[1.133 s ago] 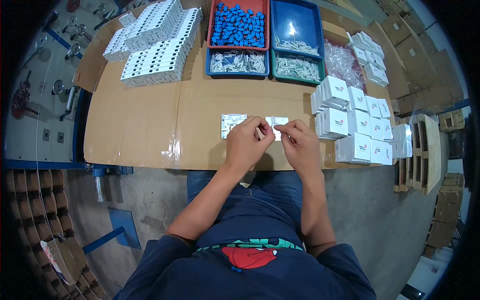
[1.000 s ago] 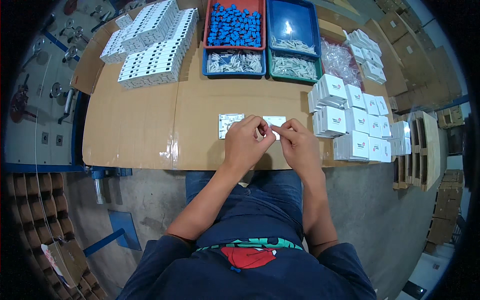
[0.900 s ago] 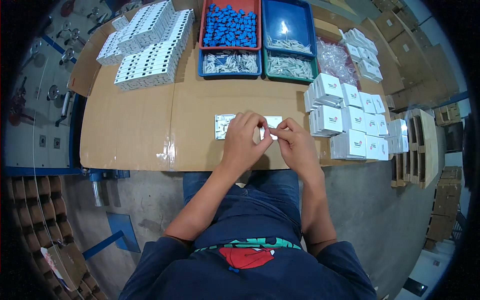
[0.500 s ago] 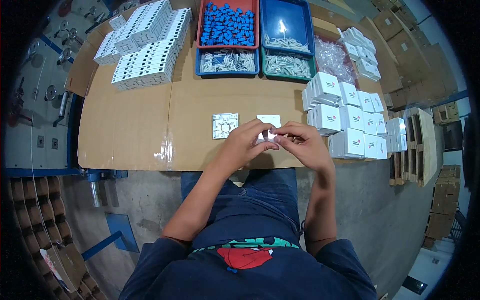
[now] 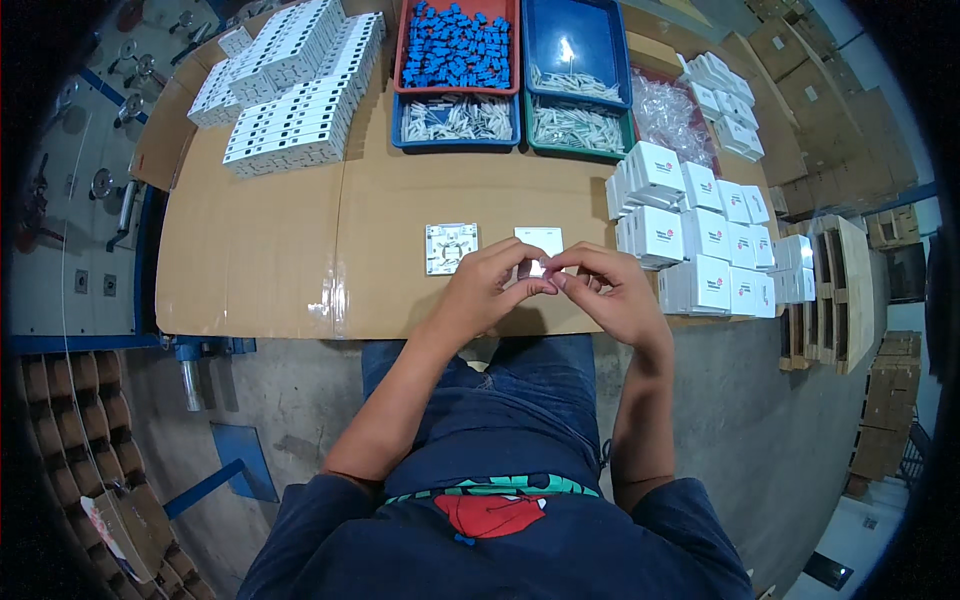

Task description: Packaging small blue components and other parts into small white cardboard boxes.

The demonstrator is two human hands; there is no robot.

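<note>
My left hand and my right hand meet above the near edge of the cardboard-covered table. Their fingertips pinch a small white part between them. Just beyond the hands lie a square white plate with its ribbed inner side up and a plain white cover plate.
Small white boxes are stacked at the right. Rows of white units sit at the far left. At the back stand a red tray of blue parts, blue trays of white parts and a clear bag.
My hands have lifted off the two plates and drawn slightly toward me, coming together around the small white part. The plates now lie uncovered on the table.
</note>
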